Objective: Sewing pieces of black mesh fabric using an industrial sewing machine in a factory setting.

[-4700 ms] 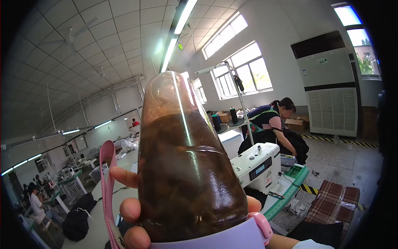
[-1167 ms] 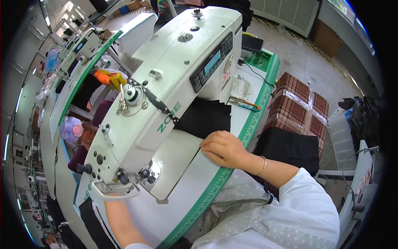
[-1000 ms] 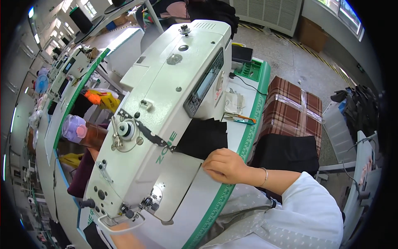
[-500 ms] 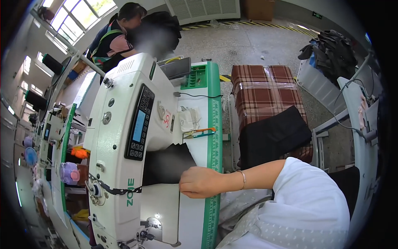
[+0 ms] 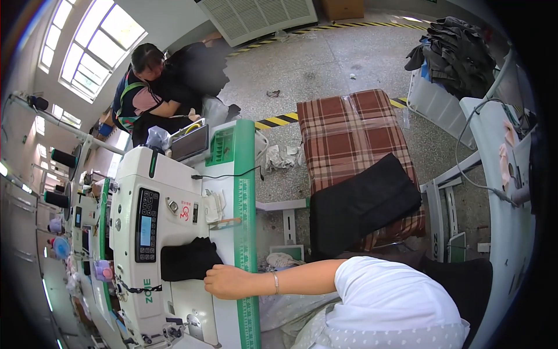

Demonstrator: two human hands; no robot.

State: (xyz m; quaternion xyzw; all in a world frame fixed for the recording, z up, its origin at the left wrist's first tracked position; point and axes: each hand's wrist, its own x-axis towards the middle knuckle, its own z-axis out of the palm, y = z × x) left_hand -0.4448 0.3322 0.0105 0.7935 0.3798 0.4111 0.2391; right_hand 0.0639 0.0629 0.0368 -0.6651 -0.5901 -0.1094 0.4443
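Note:
My right hand (image 5: 225, 282) reaches in from the right, with its fingers curled at the near corner of some black cloth (image 5: 189, 260). The cloth lies folded or stacked on the bed of a white sewing machine (image 5: 131, 221), beneath its arm and beside the control panel. How the fingertips grip the cloth is partly hidden. The needle area (image 5: 195, 326) is lower down, apart from the cloth. A thin orange tool (image 5: 225, 223) lies on the table beyond the cloth, near some white scraps (image 5: 214, 205). My left hand is out of view.
A green ruler strip (image 5: 246, 232) edges the table. Right of it stands a plaid-wrapped bundle (image 5: 360, 139) with folded black fabric (image 5: 366, 206) on top. Dark garments fill a white bin (image 5: 436, 110) at far right. A person (image 5: 145, 93) handles dark cloth at far left.
The whole view has shifted, so the machine and table sit farther left and lower. My right hand stays at the cloth's near corner. The person behind now leans lower over the dark cloth.

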